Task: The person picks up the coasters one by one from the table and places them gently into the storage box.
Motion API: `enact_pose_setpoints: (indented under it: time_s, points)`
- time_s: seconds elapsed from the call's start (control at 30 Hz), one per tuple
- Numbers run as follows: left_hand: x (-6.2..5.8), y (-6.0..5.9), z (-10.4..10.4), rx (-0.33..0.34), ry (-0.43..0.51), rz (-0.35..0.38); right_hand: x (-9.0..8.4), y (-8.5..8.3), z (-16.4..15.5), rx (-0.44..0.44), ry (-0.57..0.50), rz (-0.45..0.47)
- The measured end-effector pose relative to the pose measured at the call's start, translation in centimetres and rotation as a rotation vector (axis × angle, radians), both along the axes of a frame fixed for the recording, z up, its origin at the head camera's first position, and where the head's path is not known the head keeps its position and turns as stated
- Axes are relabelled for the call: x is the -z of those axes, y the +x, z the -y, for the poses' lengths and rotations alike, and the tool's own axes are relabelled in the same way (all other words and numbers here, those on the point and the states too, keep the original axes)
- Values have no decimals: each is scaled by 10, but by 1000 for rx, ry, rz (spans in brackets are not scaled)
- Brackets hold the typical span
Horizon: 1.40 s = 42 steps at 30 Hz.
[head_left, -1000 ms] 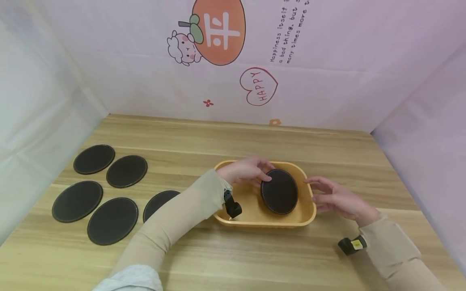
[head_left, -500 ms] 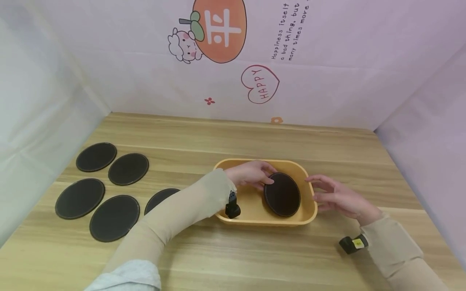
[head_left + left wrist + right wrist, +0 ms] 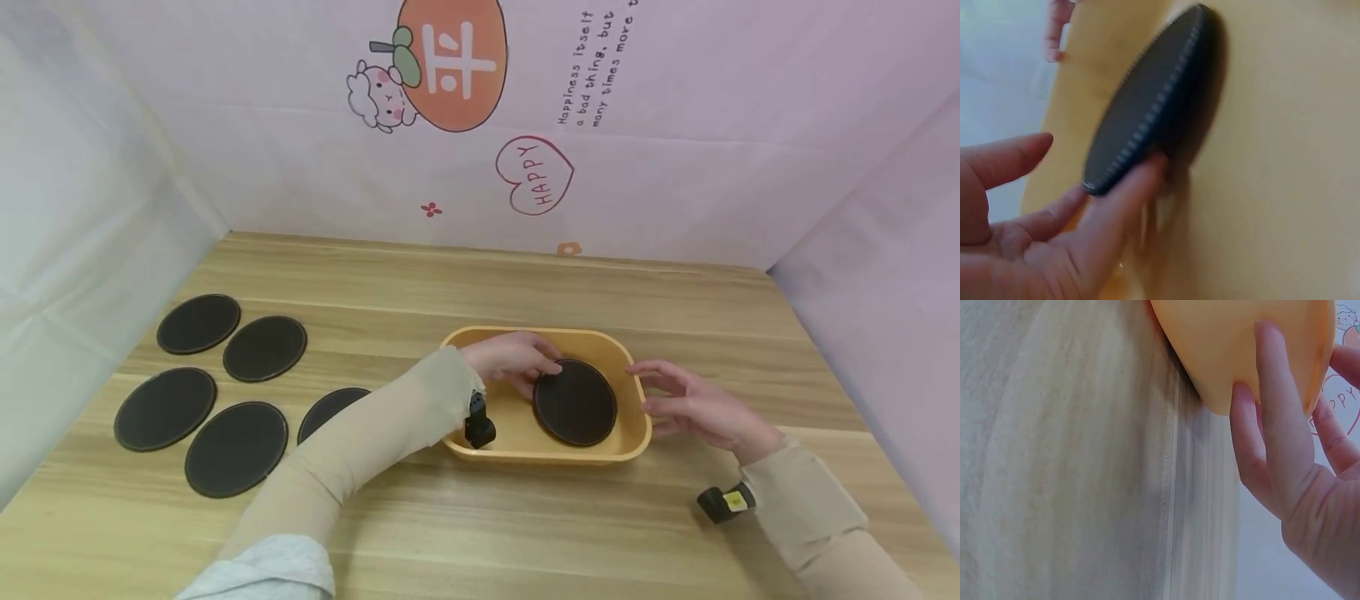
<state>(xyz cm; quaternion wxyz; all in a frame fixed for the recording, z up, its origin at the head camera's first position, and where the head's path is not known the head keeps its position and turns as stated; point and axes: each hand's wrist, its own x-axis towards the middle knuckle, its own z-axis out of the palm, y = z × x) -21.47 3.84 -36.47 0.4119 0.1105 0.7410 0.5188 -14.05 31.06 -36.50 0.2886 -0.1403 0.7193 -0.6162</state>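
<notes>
A person's hands work at a yellow tray (image 3: 540,457) just right of the center of the frame, set on a wood-grain tabletop (image 3: 480,533). The left hand (image 3: 512,353), reaching into the tray, pinches the near edge of a black disc (image 3: 577,408), which sits tilted inside the right half of the tray, its stitched rim showing in the left wrist view. The right hand (image 3: 697,408), fingers loosely extended and spread, touches the tray's right end from outside. The two hands are apart, on either side of the disc.

At the left of the frame, four matching discs (image 3: 236,450) lie flat, while a fifth disc (image 3: 330,410) is partly hidden by a beige sleeve (image 3: 360,433). Behind, a white backdrop (image 3: 675,192) carries an orange fruit, a small cartoon animal and a heart reading "HAPPY."
</notes>
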Motion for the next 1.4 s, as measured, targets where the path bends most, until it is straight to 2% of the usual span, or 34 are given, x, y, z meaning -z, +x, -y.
enact_pose_setpoints:
  time_s: [0.17,0.4,0.6,0.77,0.9,1.1,1.27,1.4]
  points:
    - [-2,0,4,6,8,31,1,0,1,10,22,4]
    - [-11,1,6,73,-27,-9,-1,1,0,14,42,8]
    - [-19,3,14,104,-65,-50,0,1,0,5,43,8]
    - [-28,2,18,94,14,-19,-1,1,1,1,38,7]
    - [-41,2,22,71,102,8,-2,1,1,-4,31,9]
    - [-60,5,32,70,192,-4,-3,1,0,0,16,27]
    - [-72,9,46,51,226,-28,-3,2,1,11,20,25]
    - [-72,13,62,59,217,-55,-2,1,0,4,16,20]
